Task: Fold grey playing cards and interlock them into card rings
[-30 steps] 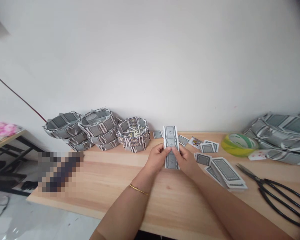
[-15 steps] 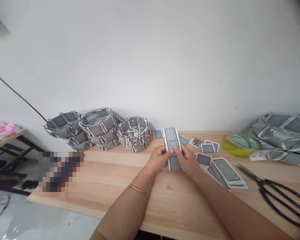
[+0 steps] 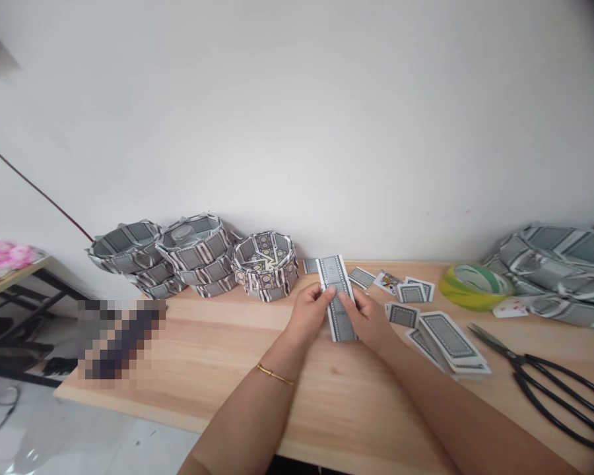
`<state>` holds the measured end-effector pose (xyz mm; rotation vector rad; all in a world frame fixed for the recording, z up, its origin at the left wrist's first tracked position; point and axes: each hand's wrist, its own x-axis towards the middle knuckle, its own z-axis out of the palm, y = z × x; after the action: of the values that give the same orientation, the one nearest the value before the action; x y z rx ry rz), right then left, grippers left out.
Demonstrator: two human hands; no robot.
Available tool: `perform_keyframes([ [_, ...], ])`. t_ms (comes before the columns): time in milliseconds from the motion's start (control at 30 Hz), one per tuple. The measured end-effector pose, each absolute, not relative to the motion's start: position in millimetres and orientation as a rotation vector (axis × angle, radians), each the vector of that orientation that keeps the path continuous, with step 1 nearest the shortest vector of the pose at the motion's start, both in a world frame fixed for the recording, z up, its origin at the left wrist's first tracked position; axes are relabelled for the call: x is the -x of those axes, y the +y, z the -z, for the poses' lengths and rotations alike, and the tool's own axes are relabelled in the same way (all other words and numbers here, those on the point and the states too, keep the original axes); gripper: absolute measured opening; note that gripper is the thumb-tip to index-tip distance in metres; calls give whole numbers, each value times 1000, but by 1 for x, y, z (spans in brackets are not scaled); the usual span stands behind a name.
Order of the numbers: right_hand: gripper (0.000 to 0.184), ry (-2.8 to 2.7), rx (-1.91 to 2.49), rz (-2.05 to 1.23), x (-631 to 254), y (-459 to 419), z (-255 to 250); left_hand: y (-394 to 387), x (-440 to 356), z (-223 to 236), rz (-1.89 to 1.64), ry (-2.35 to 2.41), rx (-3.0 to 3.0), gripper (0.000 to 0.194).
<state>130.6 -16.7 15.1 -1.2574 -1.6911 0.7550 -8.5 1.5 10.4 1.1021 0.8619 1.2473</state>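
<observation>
Between my two hands is a long strip of grey-patterned playing cards point(image 3: 334, 272), held above the table and tilted slightly to the left. My left hand point(image 3: 311, 309) pinches its left edge, thumb on the front. My right hand point(image 3: 369, 318) grips the right edge, its thumb close to the left one. The fingers behind the strip are hidden. Beyond the hands lie loose cards point(image 3: 362, 277), and a folded card point(image 3: 403, 315) is just right of my right hand. A stack of cards point(image 3: 448, 336) rests further right.
Woven card baskets point(image 3: 195, 254) stand against the wall at left, beside a smaller patterned basket point(image 3: 266, 267). At right are a roll of yellow tape point(image 3: 462, 297), black-handled scissors point(image 3: 517, 361) and more card baskets point(image 3: 549, 264). The wooden table point(image 3: 218, 356) ends at the left.
The card strip's top has tilted to the left, and both thumbs have shifted slightly up and left with it. The things on the table have not moved.
</observation>
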Motion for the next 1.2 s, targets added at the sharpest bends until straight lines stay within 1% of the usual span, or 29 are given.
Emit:
perform_keyframes([
  [233,28,-1692,1211,-773,-132,-16,-12,1,8,-12,-1252,846,-1073,37],
  [567,31,-1673,1263,-732,-131,-16,-14,0,6,-9,-1162,805,-1009,37],
  [867,35,-1615,1308,-710,-135,-12,-9,-1,6,-7,-1075,813,-1238,39],
  [1200,32,-1649,1263,-702,-133,-13,-12,-2,6,-14,-1170,821,-1148,37],
])
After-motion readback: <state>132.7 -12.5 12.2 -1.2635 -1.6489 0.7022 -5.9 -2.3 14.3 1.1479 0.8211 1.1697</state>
